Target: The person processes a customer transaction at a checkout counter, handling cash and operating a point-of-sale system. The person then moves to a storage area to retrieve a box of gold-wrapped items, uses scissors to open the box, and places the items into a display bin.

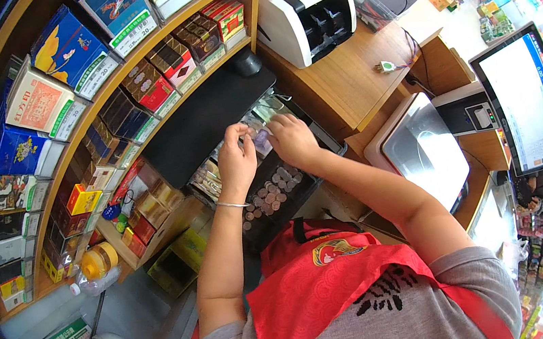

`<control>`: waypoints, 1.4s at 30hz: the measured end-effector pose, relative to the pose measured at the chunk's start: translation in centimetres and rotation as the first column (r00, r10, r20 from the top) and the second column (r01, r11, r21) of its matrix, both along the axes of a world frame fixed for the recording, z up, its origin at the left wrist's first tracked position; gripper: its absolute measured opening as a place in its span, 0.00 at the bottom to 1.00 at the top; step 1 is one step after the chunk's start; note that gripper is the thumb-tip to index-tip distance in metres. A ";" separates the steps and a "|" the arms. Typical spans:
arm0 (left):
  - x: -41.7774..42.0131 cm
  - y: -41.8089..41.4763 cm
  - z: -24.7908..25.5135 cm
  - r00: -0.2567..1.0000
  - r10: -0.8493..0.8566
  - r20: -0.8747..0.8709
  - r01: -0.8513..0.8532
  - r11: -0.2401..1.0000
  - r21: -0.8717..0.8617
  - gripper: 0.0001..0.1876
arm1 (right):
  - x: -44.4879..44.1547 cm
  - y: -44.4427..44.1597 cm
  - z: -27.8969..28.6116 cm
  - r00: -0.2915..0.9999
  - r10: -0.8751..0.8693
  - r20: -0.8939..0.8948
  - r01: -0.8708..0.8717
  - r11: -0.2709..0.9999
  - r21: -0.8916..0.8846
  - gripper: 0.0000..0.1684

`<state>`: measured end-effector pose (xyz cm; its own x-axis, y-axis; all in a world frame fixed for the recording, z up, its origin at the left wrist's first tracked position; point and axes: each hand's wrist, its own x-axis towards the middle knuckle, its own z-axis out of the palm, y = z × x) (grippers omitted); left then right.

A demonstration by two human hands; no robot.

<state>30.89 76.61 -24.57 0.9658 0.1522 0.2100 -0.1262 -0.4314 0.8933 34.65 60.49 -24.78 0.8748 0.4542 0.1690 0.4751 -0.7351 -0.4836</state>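
An open black cash drawer (310,181) is before me, with coins (269,198) spread across its near part. Folded banknotes (208,178) stand in its left end, and greenish notes (270,104) lie at its far end. My left hand (238,159) is over the drawer, thumb and index finger curled close together. Beside it, my right hand (292,141) reaches down with bent fingers. Between the two hands shows a purplish banknote (262,142), right against my right fingertips. Whether either hand grips it is hidden by the fingers.
Cigarette packs (147,85) fill the wooden shelves on the left. A banknote counter (304,8) stands on the wooden counter (337,83). To the right are a metal-topped scale (418,150) and a monitor (522,100). A person (536,188) is at the far right.
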 end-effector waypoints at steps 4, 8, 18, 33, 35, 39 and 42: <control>-1.9 -1.1 -0.8 0.970 -0.085 -0.228 0.130 0.973 0.191 0.08 | -1.4 -3.1 4.6 0.970 0.060 0.238 -0.088 0.990 0.113 0.07; -2.9 -1.8 -0.8 0.974 -0.093 -0.209 0.147 0.955 0.257 0.08 | 2.3 -2.2 6.5 0.937 0.094 0.336 -0.145 0.981 0.131 0.24; -11.3 -8.3 1.2 0.702 -0.619 -0.351 0.565 0.785 -0.254 0.17 | -4.6 -9.4 4.8 0.960 0.081 0.268 -0.091 0.996 0.024 0.20; -9.5 -7.3 0.0 0.982 -0.160 -0.096 0.182 0.699 0.692 0.24 | -25.0 -24.2 0.4 0.900 -0.046 -0.433 0.152 0.965 0.213 0.07; -10.4 -8.5 -0.2 0.999 -0.048 -0.023 0.046 0.570 0.821 0.24 | -27.5 -26.6 -1.8 0.868 -0.030 -0.495 0.133 0.976 0.174 0.08; -17.7 -13.4 -3.9 1.000 0.007 -0.004 -0.004 0.857 0.516 0.18 | -32.0 -30.2 -6.6 0.739 -0.019 -0.674 0.065 0.997 0.042 0.11; -25.9 -18.7 -8.0 0.956 0.033 -0.291 0.087 0.917 0.390 0.18 | -36.0 -32.5 -11.0 0.662 -0.076 -0.745 -0.047 0.989 -0.142 0.14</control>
